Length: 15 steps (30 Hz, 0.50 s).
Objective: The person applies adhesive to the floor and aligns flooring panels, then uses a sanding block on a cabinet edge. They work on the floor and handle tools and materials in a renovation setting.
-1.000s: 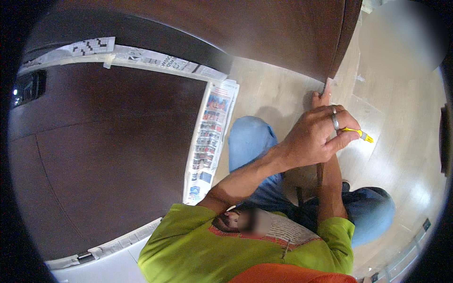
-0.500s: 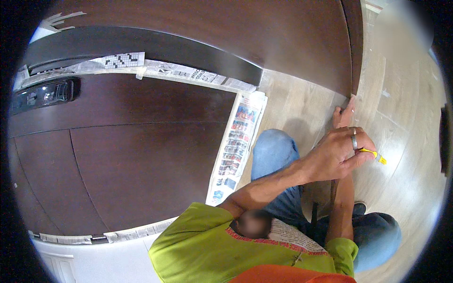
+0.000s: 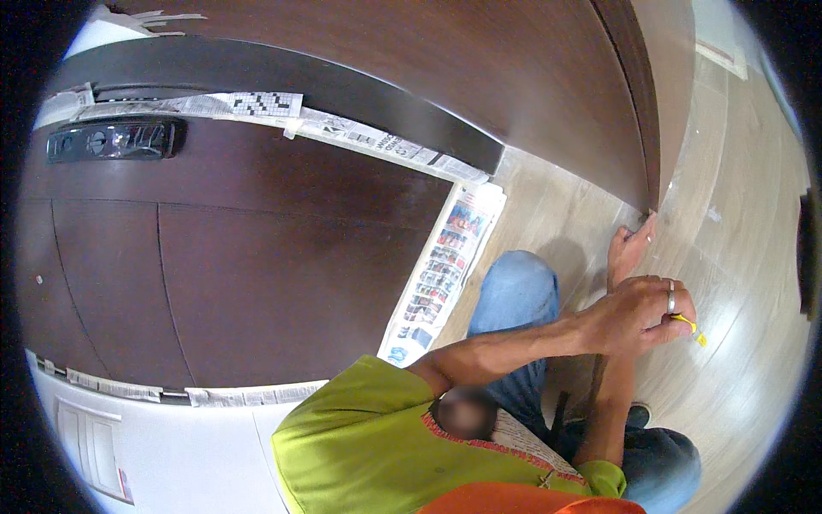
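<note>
My left hand (image 3: pixel 638 319), with a ring on one finger, is closed around a slim yellow tool (image 3: pixel 690 328). Only its yellow end sticks out below the fingers; the rest is hidden in the grip. The left forearm crosses over the right one. Beyond it, my right hand (image 3: pixel 629 253) reaches with fingers stretched to the bottom corner of a dark brown wooden panel (image 3: pixel 548 77). Its fingertips touch that corner, and the thumb stands apart from them. A small white spot shows on this hand, too small to name.
To the left lies a dark brown panel (image 3: pixel 300 274) with a black handle-like fitting (image 3: pixel 116 140). Newspaper strips (image 3: pixel 441 278) line its edges. A white panelled surface (image 3: pixel 214 428) is at the lower left. My bent knee (image 3: pixel 518 295) rests above the wood-look floor (image 3: pixel 736 231).
The view has shifted, so the panel corner and both hands appear lower. Both hands keep nearly the same places relative to the corner, and the left grip is unchanged.
</note>
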Tool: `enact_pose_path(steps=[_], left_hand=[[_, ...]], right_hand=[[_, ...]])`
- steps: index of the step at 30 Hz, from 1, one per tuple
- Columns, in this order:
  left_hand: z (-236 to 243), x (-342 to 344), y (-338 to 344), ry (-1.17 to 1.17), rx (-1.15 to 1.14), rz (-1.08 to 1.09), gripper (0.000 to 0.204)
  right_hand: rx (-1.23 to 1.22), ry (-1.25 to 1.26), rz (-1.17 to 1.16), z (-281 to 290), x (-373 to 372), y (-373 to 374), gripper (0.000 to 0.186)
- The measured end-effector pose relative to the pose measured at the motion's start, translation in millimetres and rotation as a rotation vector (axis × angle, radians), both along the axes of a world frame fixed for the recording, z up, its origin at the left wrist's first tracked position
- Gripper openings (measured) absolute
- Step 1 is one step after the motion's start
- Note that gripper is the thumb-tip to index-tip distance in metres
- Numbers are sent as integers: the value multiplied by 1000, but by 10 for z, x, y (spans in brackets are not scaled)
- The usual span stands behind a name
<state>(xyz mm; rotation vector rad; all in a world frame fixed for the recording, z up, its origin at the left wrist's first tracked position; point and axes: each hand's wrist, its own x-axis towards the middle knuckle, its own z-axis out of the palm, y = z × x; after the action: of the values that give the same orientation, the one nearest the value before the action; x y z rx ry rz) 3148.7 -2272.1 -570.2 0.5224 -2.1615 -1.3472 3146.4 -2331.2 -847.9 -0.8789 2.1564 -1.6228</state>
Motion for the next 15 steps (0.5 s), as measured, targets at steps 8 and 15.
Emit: enact_pose_path(steps=[8,15], left_hand=[[-9,-197,-15,-70,14,-36,12],[-85,-159,-17,-82,-25,-30,11]], right_hand=[[55,7,-19,-87,-133,-20,73],[-19,9,24,-82,-36,-4,72]])
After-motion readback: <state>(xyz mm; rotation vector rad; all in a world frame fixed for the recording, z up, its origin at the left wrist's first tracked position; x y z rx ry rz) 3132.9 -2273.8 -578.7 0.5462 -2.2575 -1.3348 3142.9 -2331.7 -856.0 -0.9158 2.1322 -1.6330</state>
